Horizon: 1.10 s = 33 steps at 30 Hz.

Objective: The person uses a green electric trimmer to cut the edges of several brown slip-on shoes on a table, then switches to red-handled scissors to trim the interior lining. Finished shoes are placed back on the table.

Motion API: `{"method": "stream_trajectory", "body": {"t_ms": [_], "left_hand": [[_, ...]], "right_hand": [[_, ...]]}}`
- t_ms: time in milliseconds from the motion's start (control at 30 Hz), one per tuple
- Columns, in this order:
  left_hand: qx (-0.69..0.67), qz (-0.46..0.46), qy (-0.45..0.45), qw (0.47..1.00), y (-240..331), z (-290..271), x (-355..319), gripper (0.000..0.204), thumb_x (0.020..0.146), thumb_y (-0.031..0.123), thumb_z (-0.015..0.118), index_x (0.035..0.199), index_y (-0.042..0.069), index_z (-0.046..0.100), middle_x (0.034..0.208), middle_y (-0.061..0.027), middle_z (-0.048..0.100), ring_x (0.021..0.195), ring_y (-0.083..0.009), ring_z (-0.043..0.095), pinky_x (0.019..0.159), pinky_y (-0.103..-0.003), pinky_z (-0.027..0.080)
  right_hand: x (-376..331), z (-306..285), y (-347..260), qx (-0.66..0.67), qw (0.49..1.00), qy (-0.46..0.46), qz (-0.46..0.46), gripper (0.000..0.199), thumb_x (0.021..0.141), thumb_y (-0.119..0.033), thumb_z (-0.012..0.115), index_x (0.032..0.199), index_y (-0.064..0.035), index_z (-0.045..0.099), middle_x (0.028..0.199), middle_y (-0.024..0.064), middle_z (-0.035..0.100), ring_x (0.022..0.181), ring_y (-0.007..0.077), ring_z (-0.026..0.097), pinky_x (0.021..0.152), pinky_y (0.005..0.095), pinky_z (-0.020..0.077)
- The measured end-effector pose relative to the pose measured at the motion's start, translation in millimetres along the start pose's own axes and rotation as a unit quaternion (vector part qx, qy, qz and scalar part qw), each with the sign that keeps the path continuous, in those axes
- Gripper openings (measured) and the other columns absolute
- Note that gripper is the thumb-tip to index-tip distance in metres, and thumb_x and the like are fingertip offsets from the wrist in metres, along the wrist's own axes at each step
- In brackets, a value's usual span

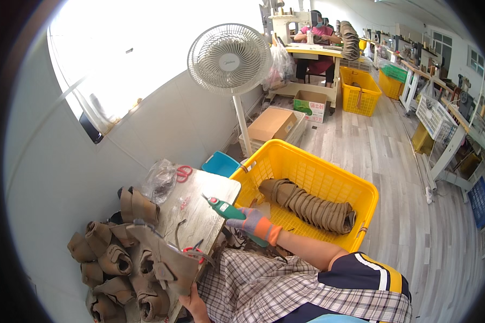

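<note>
- Green-handled tool [224, 208]: I see it gripped in my right hand [256, 225], its thin metal tip pointing up and left over the near corner of the small wooden table [210, 196].
- Right hand: gloved in grey and orange, fingers wrapped closed around the tool's handle; the bare forearm runs back toward the lower right.
- Brown shoe upper [159, 253]: held at the table's near edge by my left hand [191, 301]; the fingers are mostly hidden under the piece, so I cannot tell how tightly they close, only that they support it from below.
- Pile of brown shoe uppers [110, 269]: stacked just left of the held piece, spilling along the table's left side.
- Red-handled scissors [184, 172]: lying at the table's far edge beside a crumpled clear plastic bag [159, 180].
- Yellow plastic crate [328, 177]: just right of the table, holding a row of folded brown pieces [307, 204].
- White pedestal fan [229, 59]: standing beyond the table, against the wall.
- A seated person [318, 37]: working at a distant table, well apart.
</note>
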<state>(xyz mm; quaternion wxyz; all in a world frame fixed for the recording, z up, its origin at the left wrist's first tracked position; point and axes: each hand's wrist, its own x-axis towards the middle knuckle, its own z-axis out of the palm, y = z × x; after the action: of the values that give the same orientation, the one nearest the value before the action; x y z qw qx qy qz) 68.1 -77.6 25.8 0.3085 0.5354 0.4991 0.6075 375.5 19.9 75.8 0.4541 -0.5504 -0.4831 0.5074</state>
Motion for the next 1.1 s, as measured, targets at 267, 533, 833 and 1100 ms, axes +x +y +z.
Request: {"method": "stream_trajectory", "body": {"t_ms": [267, 533, 833, 1100], "left_hand": [[0.217, 0.040, 0.210, 0.952, -21, -29, -47, 0.027, 0.092, 0.017, 0.053, 0.110, 0.000, 0.063, 0.101, -0.0217, 0.064, 0.091, -0.0345, 0.061, 0.080, -0.043, 0.051], [0.384, 0.198, 0.182, 0.883, 3, -29, -34, 0.028, 0.096, 0.019, 0.048, 0.108, 0.000, 0.064, 0.103, -0.0206, 0.064, 0.089, -0.0330, 0.062, 0.079, -0.041, 0.051], [0.221, 0.119, 0.120, 0.961, 37, -34, -20, 0.034, 0.091, 0.028, 0.053, 0.111, 0.001, 0.060, 0.102, -0.0221, 0.062, 0.087, -0.0357, 0.059, 0.074, -0.044, 0.049], [0.289, 0.117, 0.185, 0.932, 16, -44, -19, 0.044, 0.084, 0.036, 0.064, 0.111, 0.002, 0.060, 0.101, -0.0223, 0.060, 0.086, -0.0371, 0.059, 0.072, -0.043, 0.051]], "right_hand": [[-11, 11, 7, -0.066, 0.997, -0.035, 0.037, 0.059, 0.077, -0.041, 0.072, 0.119, -0.0030, 0.055, 0.076, 0.0022, 0.062, 0.062, 0.0095, 0.057, 0.056, 0.0256, 0.0468], [-13, 19, 34, -0.188, 0.980, -0.059, -0.027, 0.071, 0.072, -0.056, 0.067, 0.120, -0.0054, 0.056, 0.104, 0.0136, 0.066, 0.095, 0.0264, 0.063, 0.083, 0.0344, 0.0481], [-25, 14, 41, -0.188, 0.979, -0.076, -0.023, 0.070, 0.077, -0.052, 0.067, 0.127, -0.0054, 0.051, 0.103, 0.0136, 0.066, 0.092, 0.0274, 0.064, 0.082, 0.0352, 0.0482], [-28, 10, 36, -0.179, 0.980, -0.089, -0.010, 0.073, 0.075, -0.054, 0.067, 0.128, -0.0061, 0.050, 0.099, 0.0116, 0.067, 0.088, 0.0248, 0.064, 0.080, 0.0343, 0.0489]]}}
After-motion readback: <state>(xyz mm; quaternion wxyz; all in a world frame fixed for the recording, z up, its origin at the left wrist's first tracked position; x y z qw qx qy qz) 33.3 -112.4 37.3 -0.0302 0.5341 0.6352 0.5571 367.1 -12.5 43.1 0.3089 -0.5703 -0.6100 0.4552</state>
